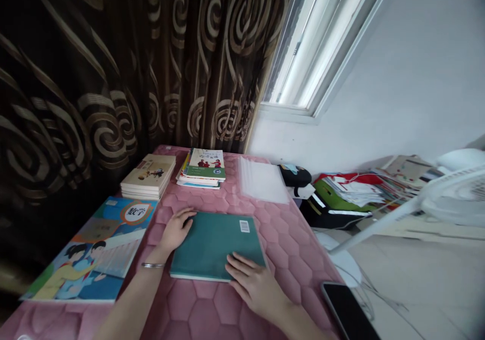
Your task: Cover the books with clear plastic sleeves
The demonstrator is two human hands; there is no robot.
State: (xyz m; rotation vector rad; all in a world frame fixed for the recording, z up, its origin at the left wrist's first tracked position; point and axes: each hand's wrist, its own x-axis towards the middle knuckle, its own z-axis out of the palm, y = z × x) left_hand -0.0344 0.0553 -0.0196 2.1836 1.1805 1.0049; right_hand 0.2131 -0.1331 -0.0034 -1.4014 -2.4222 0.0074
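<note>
cool daylight fills the window [316, 44], the curtain [206, 52] hangs dim, edges blur.

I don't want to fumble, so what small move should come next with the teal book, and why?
Perhaps move your right hand to the right edge of the teal book: its fingers lie flat on top, probably giving little grip, while your left hand rests at the far left corner.

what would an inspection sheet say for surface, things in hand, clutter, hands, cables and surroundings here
Surface: pink cover, hexagon pattern
Things in hand: green book, flat, barcode up
Clutter: blue book, beige stack, mixed stack, clear sheets, phone
Hands: left hand at the green book's left side; right hand on its near right part
Cables: thin cables on the floor
Surroundings: curtain, window, wall, fan
</note>
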